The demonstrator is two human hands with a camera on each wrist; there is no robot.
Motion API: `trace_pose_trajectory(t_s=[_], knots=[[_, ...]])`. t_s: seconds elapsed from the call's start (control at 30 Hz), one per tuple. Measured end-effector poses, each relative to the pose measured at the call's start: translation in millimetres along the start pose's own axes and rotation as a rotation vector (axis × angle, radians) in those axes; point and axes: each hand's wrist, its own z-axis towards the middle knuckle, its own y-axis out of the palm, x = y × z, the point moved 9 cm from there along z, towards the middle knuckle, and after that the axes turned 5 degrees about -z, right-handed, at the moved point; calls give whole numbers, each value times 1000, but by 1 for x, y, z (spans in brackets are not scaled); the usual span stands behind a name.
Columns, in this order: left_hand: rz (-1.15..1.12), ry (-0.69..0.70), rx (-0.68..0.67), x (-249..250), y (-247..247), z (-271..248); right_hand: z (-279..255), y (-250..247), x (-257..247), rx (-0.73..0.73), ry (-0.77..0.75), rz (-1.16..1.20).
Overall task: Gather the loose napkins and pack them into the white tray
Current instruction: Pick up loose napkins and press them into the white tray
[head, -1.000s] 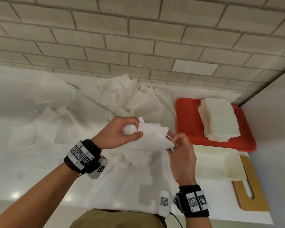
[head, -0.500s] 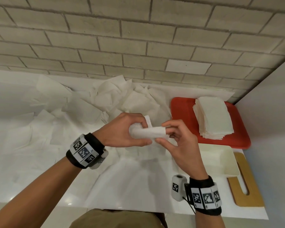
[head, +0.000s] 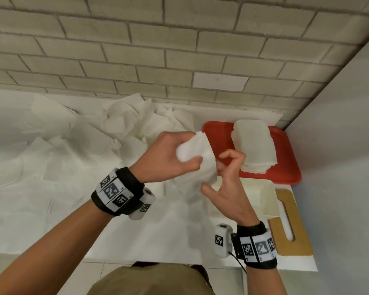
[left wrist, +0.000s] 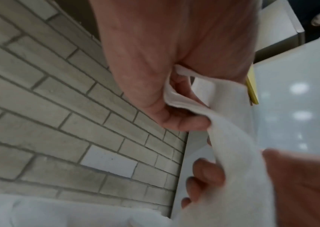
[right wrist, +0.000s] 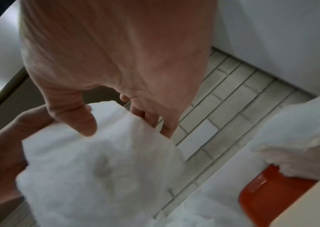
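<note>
Both hands have lifted; left hand [head: 166, 155] grips the napkin [head: 197, 160], right hand [head: 226, 188] loosely curled beside it.

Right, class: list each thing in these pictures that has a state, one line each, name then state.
Left hand: grips the rolled napkin.
Right hand: fingers curled, thumb touching the napkin, no clear grip.
Rolled napkin: held up above the counter, partly rolled.
White tray: on the counter, seems empty.
Red tray: carries a neat napkin stack.
Loose napkins: scattered, unpacked.
</note>
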Motion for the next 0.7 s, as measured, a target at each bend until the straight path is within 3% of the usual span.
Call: trace_pose_trajectory(t_s=[0.13, 0.23, 0.37, 0.5, 0.6, 0.7], knots=[[-196, -83, 271, -4, 30, 1, -29, -69, 38, 129, 171, 64], [-113, -175, 344, -36, 76, 2, -50, -125, 64, 262, 266, -61], [-25, -226, 225, -75, 152, -2, -63, -168, 118, 293, 393, -438], [246, -241, 76, -96, 209, -4, -53, -167, 150, 276, 344, -665], [439, -209, 28, -100, 218, -2, -43, -139, 166, 148, 335, -925], [454, -145, 135, -99, 187, -11, -43, -121, 164, 134, 352, -1020]])
